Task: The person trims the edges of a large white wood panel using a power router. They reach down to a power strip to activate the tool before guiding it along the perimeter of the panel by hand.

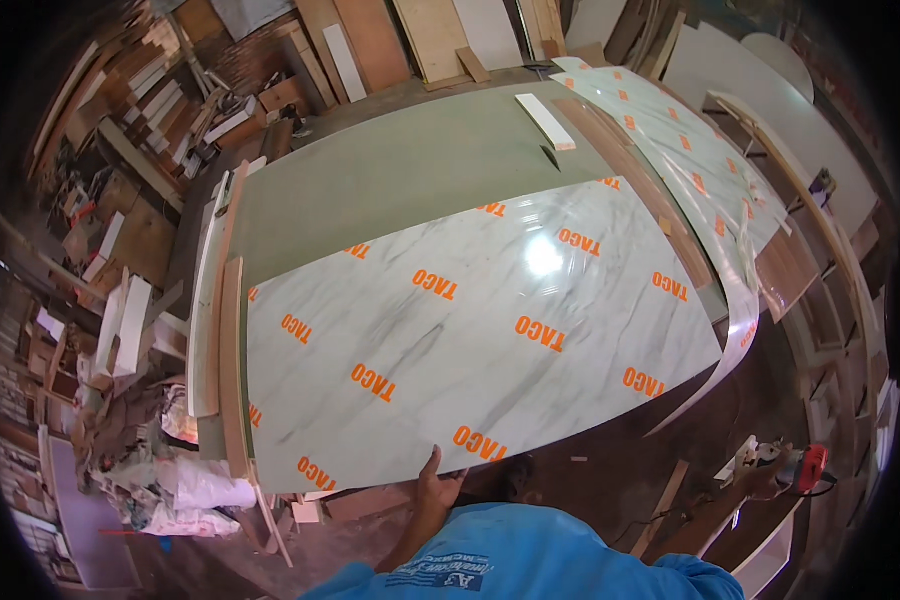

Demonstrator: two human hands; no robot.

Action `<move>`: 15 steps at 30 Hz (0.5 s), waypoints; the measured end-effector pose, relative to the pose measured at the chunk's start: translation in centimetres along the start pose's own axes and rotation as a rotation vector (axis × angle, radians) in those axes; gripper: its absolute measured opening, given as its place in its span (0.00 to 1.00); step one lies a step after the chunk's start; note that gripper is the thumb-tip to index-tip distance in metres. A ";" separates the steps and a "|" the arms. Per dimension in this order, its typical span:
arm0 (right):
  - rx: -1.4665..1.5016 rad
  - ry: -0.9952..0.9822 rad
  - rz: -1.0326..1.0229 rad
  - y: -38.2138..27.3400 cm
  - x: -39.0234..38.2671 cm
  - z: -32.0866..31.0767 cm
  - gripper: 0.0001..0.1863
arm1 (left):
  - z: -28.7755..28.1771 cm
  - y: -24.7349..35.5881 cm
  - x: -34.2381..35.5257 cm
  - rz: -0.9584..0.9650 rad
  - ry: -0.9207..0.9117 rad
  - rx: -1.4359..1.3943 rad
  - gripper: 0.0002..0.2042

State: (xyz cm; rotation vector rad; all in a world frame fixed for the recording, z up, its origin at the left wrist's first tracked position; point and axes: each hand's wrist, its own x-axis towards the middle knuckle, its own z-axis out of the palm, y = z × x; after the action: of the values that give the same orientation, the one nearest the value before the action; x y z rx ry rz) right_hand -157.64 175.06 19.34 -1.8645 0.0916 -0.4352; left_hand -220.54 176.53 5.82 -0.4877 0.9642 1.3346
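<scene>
A large glossy marble-patterned laminate sheet [470,330] with orange printed marks lies flat on a green worktable [390,170]. My left hand [436,486] grips the sheet's near edge, thumb on top. Out to the lower right, my right hand [767,480] is closed on a small power tool with a red body [808,467], held low beside the table and away from the sheet. My blue shirt fills the bottom of the view.
A second marble sheet [690,160] curls off the table's right side. A white strip [545,122] lies at the far end. Wooden strips [232,360] line the left edge. Crumpled plastic bags [190,490] and offcuts cover the floor at left; boards [370,40] lean at the back.
</scene>
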 end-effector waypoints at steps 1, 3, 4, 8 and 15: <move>0.034 -0.010 0.016 -0.3 -0.4 0.0 0.36 | -0.7 0.0 0.3 0.043 -0.071 0.006 0.23; 0.088 -0.027 0.032 -1.1 -0.2 -0.5 0.35 | -2.0 -0.3 0.7 0.087 -0.135 -0.008 0.22; 0.124 -0.032 0.041 -1.4 -0.2 -1.1 0.35 | -2.3 -0.5 1.2 0.103 -0.134 0.047 0.20; 0.231 -0.036 0.088 -2.3 1.5 -2.4 0.34 | -1.7 -0.9 1.0 0.116 -0.116 0.143 0.19; 0.385 -0.017 0.174 -2.7 2.1 -3.7 0.33 | 0.8 0.6 -4.2 0.177 -0.158 0.172 0.24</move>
State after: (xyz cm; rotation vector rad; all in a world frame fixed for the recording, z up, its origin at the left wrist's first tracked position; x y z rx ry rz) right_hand -157.31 172.05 23.36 -1.4677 0.1470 -0.2926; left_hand -220.59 174.81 9.83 -0.1658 0.9978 1.4103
